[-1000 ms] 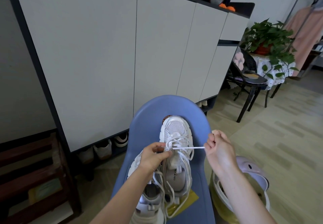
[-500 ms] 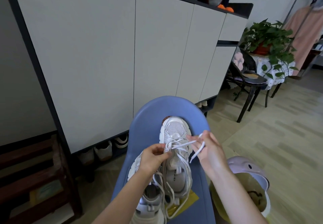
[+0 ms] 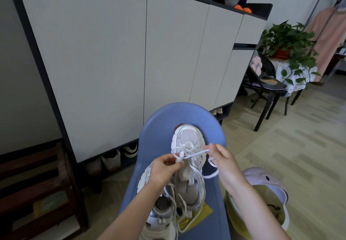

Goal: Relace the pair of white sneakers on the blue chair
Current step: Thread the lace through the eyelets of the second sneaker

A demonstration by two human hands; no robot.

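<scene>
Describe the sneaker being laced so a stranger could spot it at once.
Find the blue chair in front of the white cabinet. Two white sneakers lie on its seat; it is the far sneaker, mesh toe pointing at the chair back. Unlike the near sneaker, both hands pinch its lace.

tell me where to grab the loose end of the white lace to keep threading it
Pinch the lace close to its free end, where the right hand already pinches it, coming from the right of the sneaker. That stretch runs taut sideways from the eyelets, while the slack loop below hangs limp. The left hand holds the lace at the eyelets.
</scene>
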